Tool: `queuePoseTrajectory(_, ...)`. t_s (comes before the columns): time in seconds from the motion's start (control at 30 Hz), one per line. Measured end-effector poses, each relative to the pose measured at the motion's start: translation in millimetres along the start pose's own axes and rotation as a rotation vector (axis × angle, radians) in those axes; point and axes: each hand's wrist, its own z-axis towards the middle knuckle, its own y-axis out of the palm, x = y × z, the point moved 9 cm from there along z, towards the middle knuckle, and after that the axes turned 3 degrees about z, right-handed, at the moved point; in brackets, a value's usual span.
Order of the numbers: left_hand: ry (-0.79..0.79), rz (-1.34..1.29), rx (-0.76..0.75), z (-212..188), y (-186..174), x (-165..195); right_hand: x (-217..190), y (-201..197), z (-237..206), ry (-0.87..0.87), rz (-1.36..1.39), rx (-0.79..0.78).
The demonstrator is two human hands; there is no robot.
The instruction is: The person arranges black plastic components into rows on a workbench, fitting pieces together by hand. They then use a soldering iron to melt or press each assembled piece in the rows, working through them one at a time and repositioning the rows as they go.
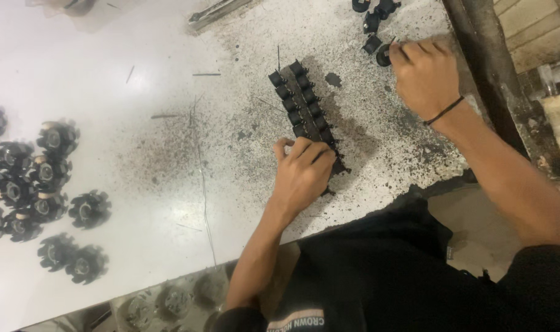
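The left hand (301,175) presses closed fingers on the near end of a black strip (304,110) already lined with small caps, mid-table (138,154). The right hand (422,74) pinches one loose cap (383,56) from a small remaining cluster (373,18). Finished round pieces (40,184) crowd the left.

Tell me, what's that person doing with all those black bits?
A person works at a worn white table. The left hand presses on the near end of a rack lined with small black parts. The right hand reaches to loose black parts at the far edge. Round black pieces sit off to the left.
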Motion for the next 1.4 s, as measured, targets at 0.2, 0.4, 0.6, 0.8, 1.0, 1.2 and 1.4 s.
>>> queuePoseTrajectory(0.2,-0.020,-0.051,-0.131,-4.3,13.8,7.4,-58.4,-28.5,-67.8,0.076,0.550,-0.363)
queuePoseTrajectory(0.4,-0.071,-0.156,-0.094,-10.0,14.2,5.3,-126.8,-88.3,-87.5,0.023,0.836,-0.005)
queuePoseTrajectory(0.6,-0.060,-0.112,-0.100,-12.3,15.3,7.9,-103.3,-71.6,-43.6,-0.076,0.709,-0.063)
queuePoseTrajectory(0.8,0.003,-0.028,-0.078,-16.5,-3.2,22.6,-20.5,-9.6,29.2,-0.159,-0.017,0.033)
queuePoseTrajectory(1.0,-0.023,0.010,-0.185,-26.2,12.5,35.3,-31.0,16.2,11.7,0.011,0.530,-0.207)
queuePoseTrajectory(1.2,-0.002,-0.083,-0.140,-9.2,10.9,10.3,-27.2,39.7,12.1,0.056,0.491,-0.537)
queuePoseTrajectory(1.4,-0.240,0.018,0.061,82.4,15.1,-116.1,-40.3,51.6,44.9,0.122,0.594,-0.497)
